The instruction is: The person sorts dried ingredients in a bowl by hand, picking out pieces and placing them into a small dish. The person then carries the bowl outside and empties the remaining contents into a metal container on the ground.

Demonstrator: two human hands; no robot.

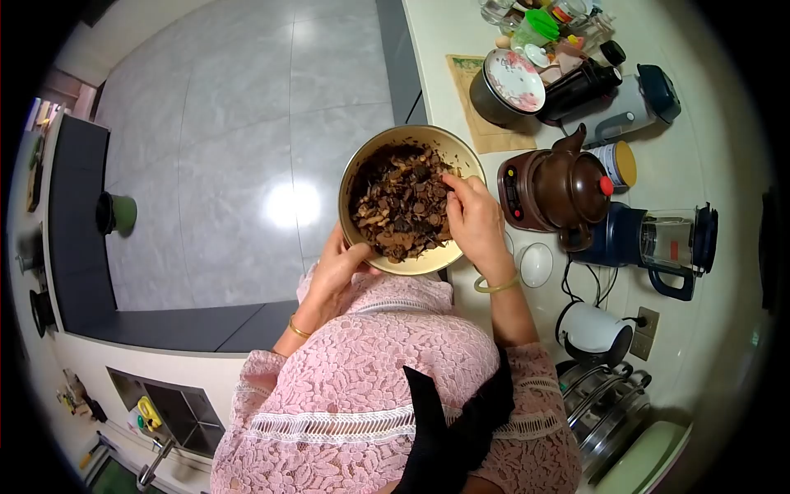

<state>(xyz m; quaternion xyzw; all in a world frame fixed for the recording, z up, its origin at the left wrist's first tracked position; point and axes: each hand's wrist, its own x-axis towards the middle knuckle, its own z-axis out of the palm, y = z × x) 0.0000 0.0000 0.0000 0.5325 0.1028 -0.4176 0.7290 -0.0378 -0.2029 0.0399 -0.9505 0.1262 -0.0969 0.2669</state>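
"Cream inside, that round basin (425,265). Where is it being held?"

"In front of the pink lace dress (387,362), over the grey floor (239,165) and close beside the bench (444,33). It is full of brown, dried-looking pieces (399,206), with darker bits scattered up its wall."

"And the left hand (336,270)?"

"Its grip is closed on the near left part of the rim, thumb on the inner side. A gold bangle (298,328) circles that wrist."

"What about the right hand (476,221)?"

"It reaches over the right side of the rim, fingers bent, fingertips at the pieces. I cannot tell whether its grip pinches one."

"Anything near that arm?"

"A small white bowl (536,265) stands just beside the wrist with the pale green bangle (498,286). Farther along, the brown pot (568,188) has a red knob (606,185), and a blender (668,240) is near it."
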